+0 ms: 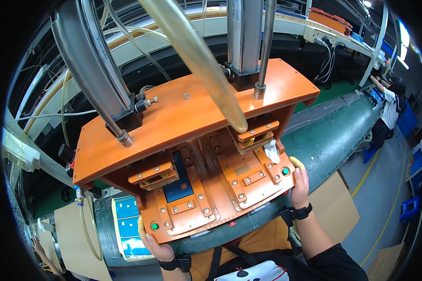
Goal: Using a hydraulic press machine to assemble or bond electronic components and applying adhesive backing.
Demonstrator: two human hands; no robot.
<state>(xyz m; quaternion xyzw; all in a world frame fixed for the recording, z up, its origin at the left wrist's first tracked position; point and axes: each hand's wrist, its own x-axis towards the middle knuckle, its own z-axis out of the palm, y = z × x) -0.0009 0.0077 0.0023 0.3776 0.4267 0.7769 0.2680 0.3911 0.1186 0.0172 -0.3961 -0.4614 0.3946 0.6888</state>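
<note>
My left hand (158, 248) grips the front left corner of an orange pneumatic press (204, 100), beside a green button (154, 226). At the front right corner, my right hand (301, 186) is wrapped round the edge of the press base, near another green button (285, 171). Yellow covers sit on some fingertips of both hands. A dark blue sheet (179, 180) lies in the left fixture, partly hidden under the left pressing block (151, 173). The right pressing block (253, 133) hangs above the right fixture (246, 175), where I see no blue sheet.
Blue sheets with pale squares (127, 228) lie left of the press on a green bench (335, 136). A white crumpled tissue (272, 152) is tucked at the right. A thick hose (197, 56) hangs in front. Cardboard (333, 206) stands at right; another person (390, 105) works farther off.
</note>
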